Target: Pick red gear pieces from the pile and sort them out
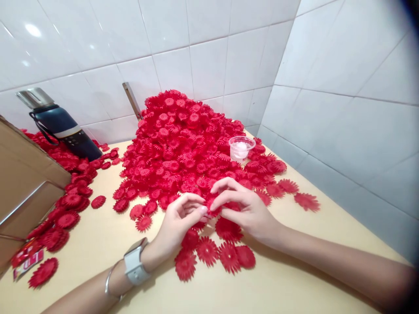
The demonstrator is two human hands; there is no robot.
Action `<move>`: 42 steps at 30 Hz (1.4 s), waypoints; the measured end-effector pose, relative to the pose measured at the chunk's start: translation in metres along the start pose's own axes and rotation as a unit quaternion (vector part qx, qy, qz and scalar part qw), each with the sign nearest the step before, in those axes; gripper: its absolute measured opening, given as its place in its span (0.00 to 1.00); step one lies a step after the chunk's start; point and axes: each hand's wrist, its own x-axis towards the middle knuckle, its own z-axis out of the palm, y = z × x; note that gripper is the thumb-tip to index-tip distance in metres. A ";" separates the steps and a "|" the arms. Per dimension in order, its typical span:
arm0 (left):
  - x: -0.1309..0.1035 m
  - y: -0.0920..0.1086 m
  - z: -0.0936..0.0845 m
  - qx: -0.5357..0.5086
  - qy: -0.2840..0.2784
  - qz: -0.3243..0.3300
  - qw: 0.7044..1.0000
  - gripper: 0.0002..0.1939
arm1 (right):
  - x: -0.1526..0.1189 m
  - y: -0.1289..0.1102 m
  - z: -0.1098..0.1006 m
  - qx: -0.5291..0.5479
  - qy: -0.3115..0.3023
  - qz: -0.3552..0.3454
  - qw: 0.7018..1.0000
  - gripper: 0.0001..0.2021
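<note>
Many red flower-shaped pieces (183, 144) are heaped on the pale tabletop (131, 261). In front of the heap my left hand (183, 216) has its thumb and fingers closed at the edge of a small red piece (214, 208). My right hand (247, 209) pinches the same piece from the other side, fingers bent round it. Below both hands lie several loose red flowers (207, 250). A clear plastic cup (241, 149) with something white inside stands at the right of the heap.
At the left stand a dark bottle (65, 128) and a cardboard box (29, 183), with more red flowers (70, 200) beside them. A small packet (29, 264) lies near the box. Tiled walls (209, 65) border the table behind and on the right.
</note>
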 end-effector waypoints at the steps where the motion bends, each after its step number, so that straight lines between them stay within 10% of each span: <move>1: 0.000 -0.001 0.000 0.011 0.002 0.012 1.000 0.08 | 0.000 -0.001 0.000 -0.012 -0.013 0.001 1.000 0.10; 42: -0.001 -0.001 -0.004 0.170 0.030 0.137 0.976 0.04 | 0.000 -0.006 0.002 0.001 -0.066 0.100 0.993 0.11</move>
